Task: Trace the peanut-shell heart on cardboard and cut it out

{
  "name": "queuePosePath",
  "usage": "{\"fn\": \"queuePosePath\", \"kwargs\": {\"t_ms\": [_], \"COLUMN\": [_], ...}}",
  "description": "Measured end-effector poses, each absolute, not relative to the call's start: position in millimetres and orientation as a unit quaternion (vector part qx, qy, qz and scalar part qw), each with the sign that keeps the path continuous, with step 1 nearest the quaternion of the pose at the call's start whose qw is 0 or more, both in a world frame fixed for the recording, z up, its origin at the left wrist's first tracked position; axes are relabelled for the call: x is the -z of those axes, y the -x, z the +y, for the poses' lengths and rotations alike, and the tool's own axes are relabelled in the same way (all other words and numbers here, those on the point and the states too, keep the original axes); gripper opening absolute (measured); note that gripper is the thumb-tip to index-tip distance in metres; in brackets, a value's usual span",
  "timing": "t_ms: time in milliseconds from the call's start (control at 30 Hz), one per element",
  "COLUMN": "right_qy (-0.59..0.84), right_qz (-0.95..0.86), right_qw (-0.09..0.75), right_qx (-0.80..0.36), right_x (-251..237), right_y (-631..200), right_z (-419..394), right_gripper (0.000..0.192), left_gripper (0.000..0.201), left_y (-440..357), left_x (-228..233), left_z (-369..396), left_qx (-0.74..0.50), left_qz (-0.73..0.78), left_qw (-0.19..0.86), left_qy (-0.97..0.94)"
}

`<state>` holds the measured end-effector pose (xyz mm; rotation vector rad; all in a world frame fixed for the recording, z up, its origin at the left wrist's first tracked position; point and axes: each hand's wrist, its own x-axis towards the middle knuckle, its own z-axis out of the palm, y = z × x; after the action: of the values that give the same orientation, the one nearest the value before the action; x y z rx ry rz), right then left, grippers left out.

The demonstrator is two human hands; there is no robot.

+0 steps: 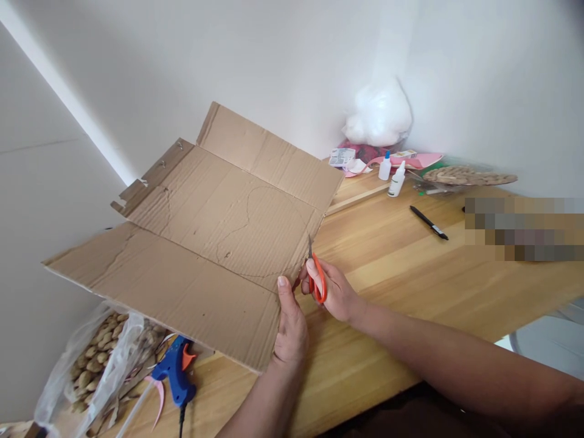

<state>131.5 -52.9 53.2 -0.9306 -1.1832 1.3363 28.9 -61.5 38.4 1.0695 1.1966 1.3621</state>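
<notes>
A large creased sheet of brown cardboard [182, 201] is held up, tilted, above the table. My left hand [291, 325] grips its near right edge, thumb on top and fingers hidden underneath. A curved outline is drawn in thin pen line on the middle panel. In my right hand [335, 291] is a pair of scissors [318, 280] with orange handles. Their blades point away from me at the cardboard's right edge, beside the drawn line. Whether the blades have cut into the edge I cannot tell.
A blue glue gun [176, 371] lies at the lower left beside a plastic bag of peanuts [98, 353]. Two small white bottles [396, 179], a black pen [429, 222] and a bag of white stuffing [378, 112] are on the wooden table [378, 261] towards the wall.
</notes>
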Motion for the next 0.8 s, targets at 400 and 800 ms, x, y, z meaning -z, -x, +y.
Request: {"fn": "queuePosePath", "kwargs": {"t_ms": [400,800], "right_qy": [0.402,0.36], "right_qz": [-0.461,-0.475], "right_qw": [0.532,0.575], "right_qx": [-0.586,-0.56], "right_x": [-53.1,-43.1], "right_y": [-129.8,-127.4], "right_z": [-52.4,-48.9], "right_gripper": [0.053,0.045], "left_gripper": [0.061,0.06], "left_y": [-24.9,-17.0], "left_x": [-30.0,-17.8], "left_z": [-59.2,-57.8], "left_qx": [-0.598,-0.587], "left_qz": [0.431,0.424], "left_qw": [0.525,0.553], "left_qy": [-0.426,-0.411]}}
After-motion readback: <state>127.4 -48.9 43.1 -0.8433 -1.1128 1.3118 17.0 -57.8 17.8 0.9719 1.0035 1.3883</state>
